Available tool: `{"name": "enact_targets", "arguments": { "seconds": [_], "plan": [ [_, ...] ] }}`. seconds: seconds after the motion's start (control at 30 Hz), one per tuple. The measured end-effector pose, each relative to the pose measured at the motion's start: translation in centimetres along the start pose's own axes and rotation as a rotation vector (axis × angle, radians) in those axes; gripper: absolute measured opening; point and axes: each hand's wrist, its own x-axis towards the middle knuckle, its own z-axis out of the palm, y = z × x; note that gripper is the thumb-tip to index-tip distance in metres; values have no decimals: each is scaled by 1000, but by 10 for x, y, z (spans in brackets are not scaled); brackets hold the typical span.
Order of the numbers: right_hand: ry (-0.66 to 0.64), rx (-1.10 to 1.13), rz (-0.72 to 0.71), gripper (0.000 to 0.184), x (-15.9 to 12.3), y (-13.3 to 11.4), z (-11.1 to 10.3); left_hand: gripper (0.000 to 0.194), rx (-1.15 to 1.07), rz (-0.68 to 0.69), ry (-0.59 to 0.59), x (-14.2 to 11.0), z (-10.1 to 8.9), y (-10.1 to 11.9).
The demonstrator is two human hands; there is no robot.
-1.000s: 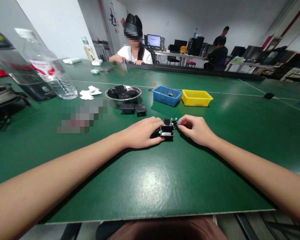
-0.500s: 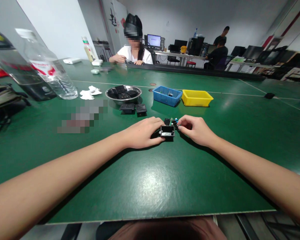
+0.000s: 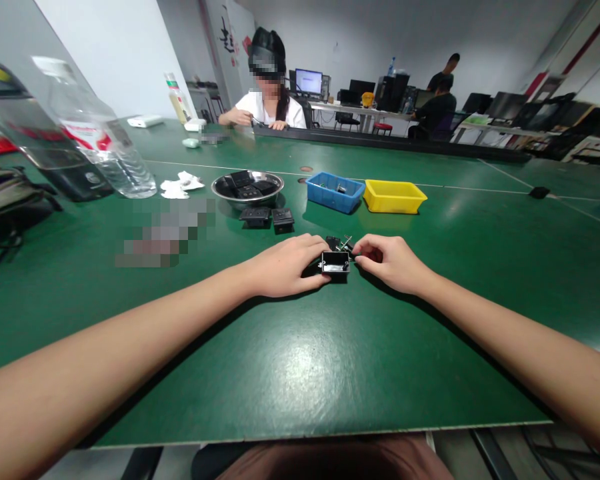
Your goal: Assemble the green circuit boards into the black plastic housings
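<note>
On the green table, my left hand (image 3: 293, 268) grips a small black plastic box (image 3: 335, 269) from its left side, thumb in front and fingers behind. Its open side faces me, showing a pale, shiny inside. Just behind the box, small parts (image 3: 345, 244) with thin, bright edges and a dark piece (image 3: 333, 243) stick up, too small to name. My right hand (image 3: 393, 261) is at the box's right, thumb and forefinger pinched close beside these parts. What lies between those fingertips is too small to make out.
Beyond my hands are two black housings (image 3: 283, 220), a metal bowl (image 3: 220, 195) of black pieces, a blue bin (image 3: 330, 197) with small parts and a yellow bin (image 3: 395, 203). Bottles (image 3: 97, 133) and crumpled tissue (image 3: 175, 189) are at left. Across the table sits a person (image 3: 270, 100).
The small parts behind the box have turned, and the blue bit seen there before no longer shows. My right hand has shifted very slightly; my left hand and the box stay put.
</note>
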Motion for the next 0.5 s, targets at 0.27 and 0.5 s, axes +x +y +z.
{"name": "enact_targets", "arguments": {
  "seconds": [0.27,0.5],
  "plan": [
    [12,-4,-3,8,0,-1,0,30,1,-2,8,-1,0,1],
    [12,2,0,9,0,0,0,29,-3,2,4,-1,0,0]
  ]
}}
